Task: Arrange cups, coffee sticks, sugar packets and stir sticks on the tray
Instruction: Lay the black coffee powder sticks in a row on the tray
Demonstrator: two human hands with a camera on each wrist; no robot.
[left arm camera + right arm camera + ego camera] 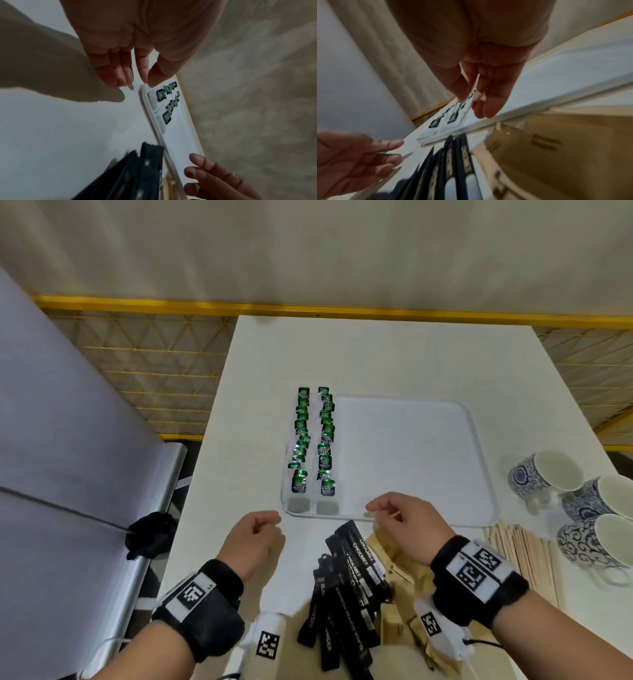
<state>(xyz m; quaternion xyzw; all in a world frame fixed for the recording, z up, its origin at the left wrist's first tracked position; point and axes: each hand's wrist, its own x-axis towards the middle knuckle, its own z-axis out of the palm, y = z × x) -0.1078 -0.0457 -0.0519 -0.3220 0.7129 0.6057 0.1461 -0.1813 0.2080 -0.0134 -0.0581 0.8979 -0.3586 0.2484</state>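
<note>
Both hands hover above the counter (394, 354) near the tray (479, 460) front rim. Left hand (255, 537) grip: loosely curled, empty. Right hand (407, 518) grip: loosely curled, empty, above the coffee sticks (356, 570). Cups (582, 508) stand right of the tray.

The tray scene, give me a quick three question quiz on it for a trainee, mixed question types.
1. True or false: the cups already stand on the tray.
2. How many rows do the green tea bags form on the tray?
3. Which lies nearest the right hand: A) black coffee sticks, B) stir sticks, C) cups?

Key: 1 false, they stand on the table right of it. 2 two. 3 A.
</note>
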